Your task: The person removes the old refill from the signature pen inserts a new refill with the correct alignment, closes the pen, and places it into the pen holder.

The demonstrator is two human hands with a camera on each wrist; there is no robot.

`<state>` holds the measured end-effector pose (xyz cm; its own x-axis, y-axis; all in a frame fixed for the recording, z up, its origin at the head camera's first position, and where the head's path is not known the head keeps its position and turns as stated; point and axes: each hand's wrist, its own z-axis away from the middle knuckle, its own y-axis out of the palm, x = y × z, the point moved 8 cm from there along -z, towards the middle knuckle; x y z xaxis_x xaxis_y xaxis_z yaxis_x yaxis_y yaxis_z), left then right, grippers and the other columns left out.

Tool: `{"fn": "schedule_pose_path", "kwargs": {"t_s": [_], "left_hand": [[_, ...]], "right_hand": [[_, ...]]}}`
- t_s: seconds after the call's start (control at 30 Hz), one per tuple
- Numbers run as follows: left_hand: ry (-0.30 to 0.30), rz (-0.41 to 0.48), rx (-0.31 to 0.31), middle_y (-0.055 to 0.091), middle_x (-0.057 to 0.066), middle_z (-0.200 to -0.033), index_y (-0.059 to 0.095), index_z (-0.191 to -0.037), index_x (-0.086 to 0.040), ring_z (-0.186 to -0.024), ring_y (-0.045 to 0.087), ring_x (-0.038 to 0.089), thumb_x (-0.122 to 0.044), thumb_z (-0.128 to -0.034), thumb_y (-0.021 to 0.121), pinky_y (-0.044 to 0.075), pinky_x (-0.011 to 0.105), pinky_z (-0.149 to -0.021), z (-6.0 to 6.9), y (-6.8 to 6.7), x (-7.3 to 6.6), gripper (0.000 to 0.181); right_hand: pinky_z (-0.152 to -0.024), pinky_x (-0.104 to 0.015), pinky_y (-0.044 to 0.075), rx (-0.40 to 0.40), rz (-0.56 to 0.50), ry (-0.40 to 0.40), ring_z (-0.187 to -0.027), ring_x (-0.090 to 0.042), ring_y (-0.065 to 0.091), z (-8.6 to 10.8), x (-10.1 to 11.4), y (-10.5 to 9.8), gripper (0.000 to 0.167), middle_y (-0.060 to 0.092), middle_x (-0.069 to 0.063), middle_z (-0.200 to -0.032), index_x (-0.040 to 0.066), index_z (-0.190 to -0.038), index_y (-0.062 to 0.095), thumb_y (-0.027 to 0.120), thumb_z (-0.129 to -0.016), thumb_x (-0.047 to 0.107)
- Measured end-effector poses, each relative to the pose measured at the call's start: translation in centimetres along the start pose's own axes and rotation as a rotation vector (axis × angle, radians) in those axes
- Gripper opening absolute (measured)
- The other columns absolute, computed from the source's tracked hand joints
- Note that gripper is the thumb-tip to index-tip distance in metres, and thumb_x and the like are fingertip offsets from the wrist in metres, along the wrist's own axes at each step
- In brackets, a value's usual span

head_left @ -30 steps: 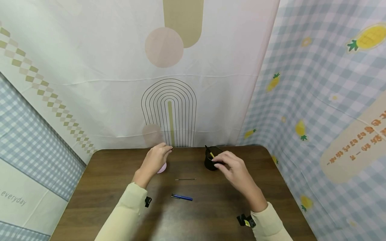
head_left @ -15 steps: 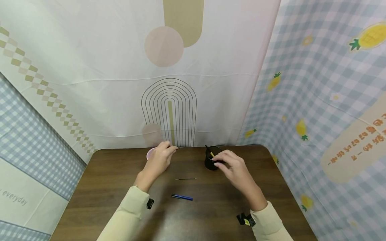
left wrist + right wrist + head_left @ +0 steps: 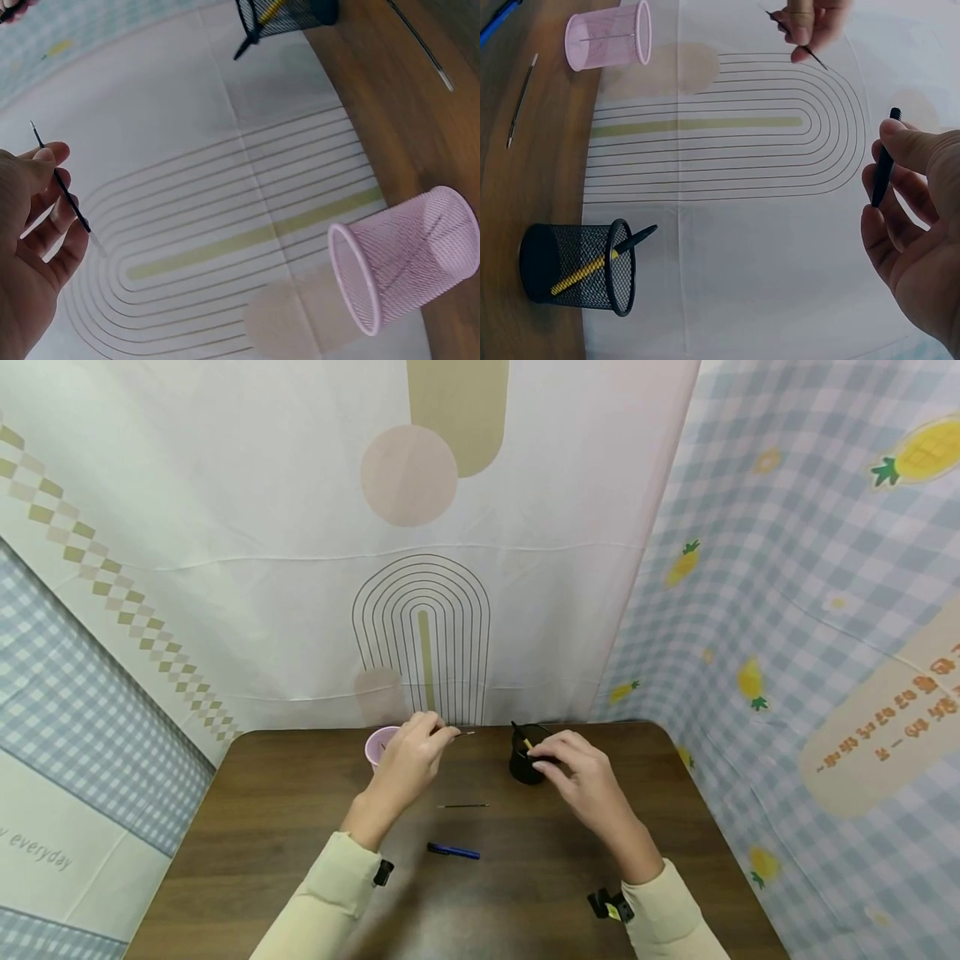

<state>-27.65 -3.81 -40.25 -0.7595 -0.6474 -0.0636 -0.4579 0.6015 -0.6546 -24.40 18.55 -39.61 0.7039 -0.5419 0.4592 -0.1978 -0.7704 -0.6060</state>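
My left hand [image 3: 408, 760] pinches a thin dark pen refill [image 3: 66, 193] between thumb and fingers, raised to the right of a pink mesh cup [image 3: 420, 262]. Inside that cup a thin stick shows through the mesh. With thumb and fingertips my right hand [image 3: 919, 217] holds a short black pen part [image 3: 883, 169], above and in front of a black mesh cup [image 3: 577, 262]. A yellow and black pen [image 3: 592, 271] leans inside the black cup. The two hands are apart.
Another thin refill [image 3: 463, 806] lies on the brown table [image 3: 262, 827] between the cups. Nearer the front is a blue pen [image 3: 453, 852]. A patterned cloth [image 3: 300, 635] hangs behind the table's back edge.
My left hand has moved rightward from the pink cup with the refill, uncovering the cup and the refill's tip. My right hand has barely moved.
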Motion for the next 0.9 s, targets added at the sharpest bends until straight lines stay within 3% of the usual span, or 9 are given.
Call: {"fn": "schedule_pose_path", "kwargs": {"t_s": [0.13, 0.3, 0.53, 0.9], "left_hand": [[0.029, -0.025, -0.006, 0.061, 0.006, -0.087, 0.076, -0.100, -0.004, -0.077, 0.054, 0.022, 0.003, -0.0923, 0.069, 0.047, 0.032, -0.065, -0.5, -0.4, -1.2, 0.012], [0.057, -0.050, -0.022, 0.060, 0.006, -0.088, 0.075, -0.101, -0.004, -0.078, 0.054, 0.022, 0.004, -0.0935, 0.066, 0.046, 0.031, -0.064, -0.9, -0.7, -2.3, 0.014], [0.087, -0.096, -0.026, 0.059, 0.005, -0.089, 0.075, -0.100, -0.006, -0.079, 0.054, 0.021, 0.000, -0.0940, 0.064, 0.043, 0.031, -0.062, -1.0, -0.6, -3.4, 0.013], [0.161, -0.237, 0.006, 0.059, 0.005, -0.092, 0.073, -0.100, -0.008, -0.080, 0.053, 0.022, -0.004, -0.0977, 0.059, 0.042, 0.030, -0.064, -1.6, -0.5, -5.5, 0.015]], "right_hand": [[-0.077, -0.013, 0.050, -0.018, 0.020, -0.014, -0.095, -0.015, 0.066, -0.2, 0.0, -0.1, 0.024, 0.069, 0.000, -0.106, 0.011, -0.104, 0.076, 0.081, -0.084, -0.001], [-0.075, -0.025, 0.056, -0.021, 0.035, -0.028, -0.096, -0.016, 0.066, -0.3, 0.2, -0.1, 0.025, 0.069, 0.000, -0.105, 0.011, -0.104, 0.077, 0.081, -0.083, -0.001], [-0.076, -0.017, 0.053, -0.021, 0.061, -0.051, -0.095, -0.016, 0.066, -0.7, 0.7, -0.2, 0.023, 0.069, -0.001, -0.106, 0.009, -0.104, 0.077, 0.082, -0.083, 0.000], [-0.078, -0.017, 0.052, -0.012, 0.078, -0.094, -0.096, -0.017, 0.065, -1.0, 1.1, 0.1, 0.021, 0.070, -0.002, -0.103, 0.010, -0.103, 0.077, 0.081, -0.084, 0.001]]}}
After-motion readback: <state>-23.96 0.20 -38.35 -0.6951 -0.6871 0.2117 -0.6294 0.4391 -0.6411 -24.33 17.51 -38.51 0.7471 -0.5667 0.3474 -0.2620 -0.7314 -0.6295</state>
